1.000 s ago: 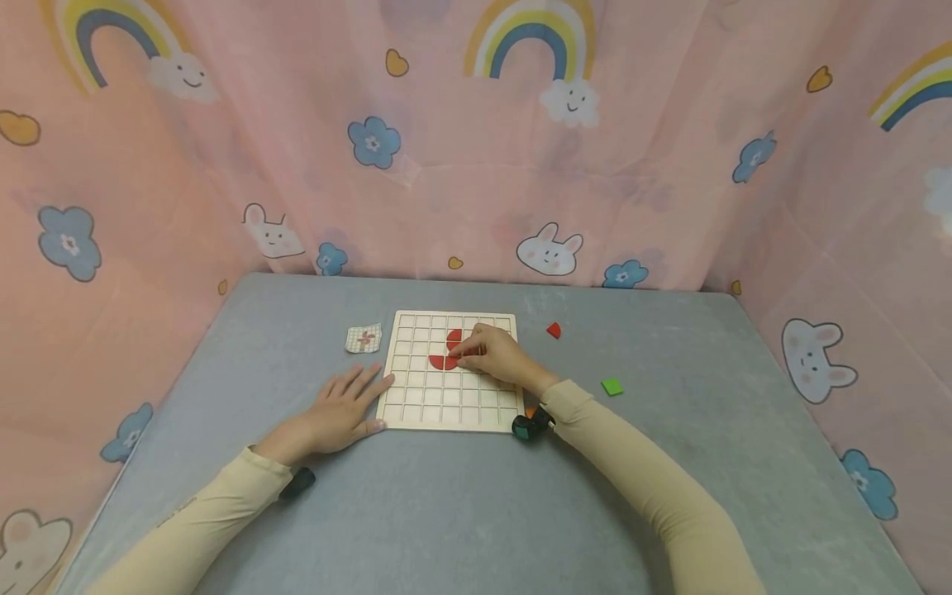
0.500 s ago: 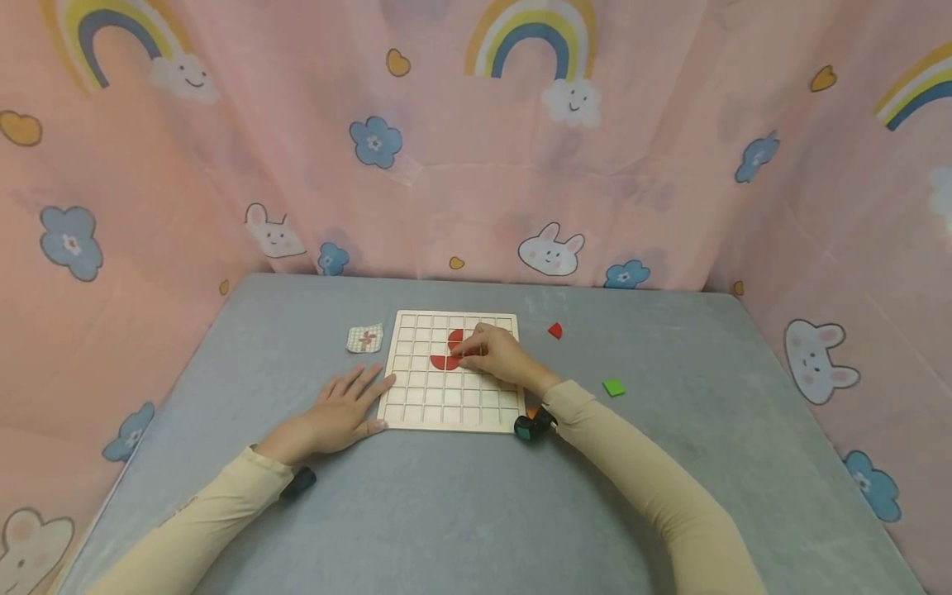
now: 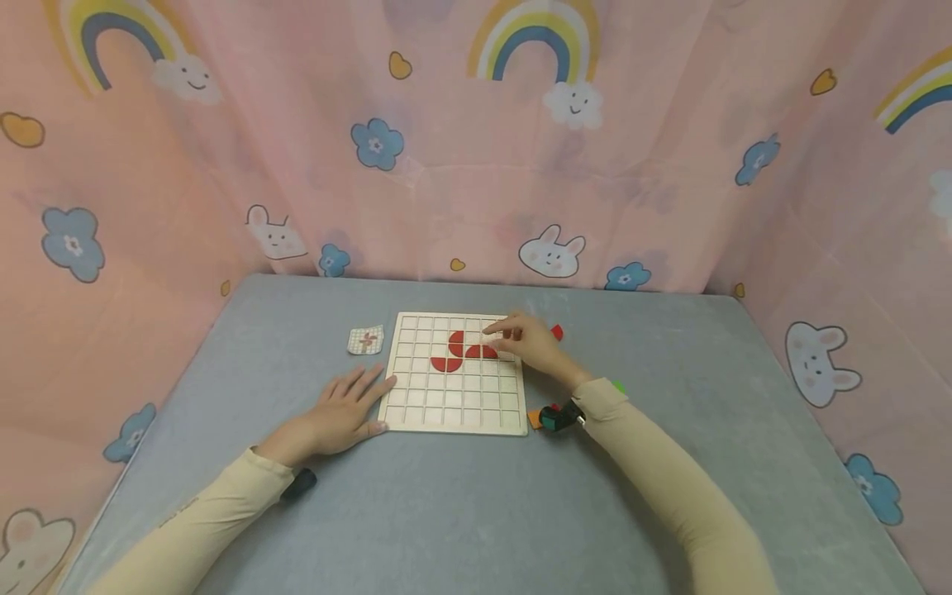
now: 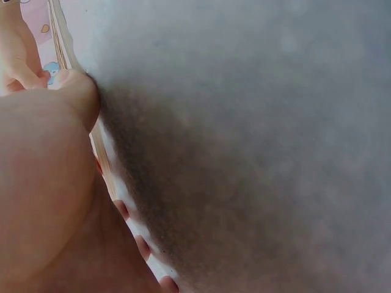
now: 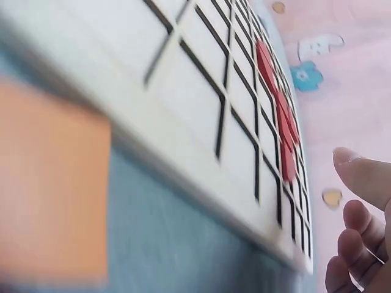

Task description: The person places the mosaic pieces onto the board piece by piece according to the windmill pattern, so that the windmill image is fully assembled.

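A pale wooden grid board (image 3: 416, 397) lies on the grey table, with red quarter-round tiles (image 3: 446, 364) set in its middle cells. My left hand (image 3: 338, 415) rests spread on the table, thumb and index finger touching the board's left edge. In the left wrist view the left palm (image 4: 43, 183) fills the left side. My right hand (image 3: 537, 345) hovers over the board's upper right, its fingers apart and holding nothing. Just below its fingertips sit red tiles (image 3: 481, 353) in the grid. The right wrist view shows thumb and loosely bent fingers (image 5: 360, 177) away from the red tiles (image 5: 282, 122).
Left of the board lies a small pattern card (image 3: 365, 340) with a red figure. Beyond the right hand is a loose red tile (image 3: 557, 332). An orange tile (image 3: 534, 420) lies by the board's lower right corner; a green tile (image 3: 620, 386) is mostly behind the right sleeve.
My right hand has let go of the red tiles near the board's middle and moved up and right, uncovering red tiles there. The left hand has stayed still.
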Motion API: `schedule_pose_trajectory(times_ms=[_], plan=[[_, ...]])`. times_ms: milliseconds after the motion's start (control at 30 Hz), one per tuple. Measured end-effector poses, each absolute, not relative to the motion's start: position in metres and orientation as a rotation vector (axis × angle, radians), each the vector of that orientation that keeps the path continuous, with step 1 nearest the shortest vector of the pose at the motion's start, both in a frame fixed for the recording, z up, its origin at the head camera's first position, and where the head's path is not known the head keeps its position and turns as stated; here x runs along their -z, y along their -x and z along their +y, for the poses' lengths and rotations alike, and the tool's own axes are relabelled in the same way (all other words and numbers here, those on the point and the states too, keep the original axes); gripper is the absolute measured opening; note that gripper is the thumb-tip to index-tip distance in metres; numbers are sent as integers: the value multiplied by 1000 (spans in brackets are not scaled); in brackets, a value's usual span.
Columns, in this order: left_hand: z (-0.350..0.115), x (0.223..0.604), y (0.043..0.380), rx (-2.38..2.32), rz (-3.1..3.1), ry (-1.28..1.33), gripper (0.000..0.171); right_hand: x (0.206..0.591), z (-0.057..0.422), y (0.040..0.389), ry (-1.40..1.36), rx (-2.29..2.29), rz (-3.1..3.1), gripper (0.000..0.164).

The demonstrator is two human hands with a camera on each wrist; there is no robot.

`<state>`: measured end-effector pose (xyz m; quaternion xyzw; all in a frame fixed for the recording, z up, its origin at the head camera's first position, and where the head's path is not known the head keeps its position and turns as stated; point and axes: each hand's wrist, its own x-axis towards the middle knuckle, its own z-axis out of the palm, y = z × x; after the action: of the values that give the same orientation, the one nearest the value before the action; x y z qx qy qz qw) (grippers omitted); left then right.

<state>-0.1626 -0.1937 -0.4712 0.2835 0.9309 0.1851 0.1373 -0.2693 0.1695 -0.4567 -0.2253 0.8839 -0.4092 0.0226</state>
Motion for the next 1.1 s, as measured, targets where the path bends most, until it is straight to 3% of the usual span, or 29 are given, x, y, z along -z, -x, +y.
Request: schedule_pose_trajectory(times_ms=[600,1100], plan=[[-195,471,162,-549,2699,-835,74,465,271,289,399,1175,2816,41],[-196,482,165,-522,2737,-844,74,470,281,292,311,1196,2752,42]])
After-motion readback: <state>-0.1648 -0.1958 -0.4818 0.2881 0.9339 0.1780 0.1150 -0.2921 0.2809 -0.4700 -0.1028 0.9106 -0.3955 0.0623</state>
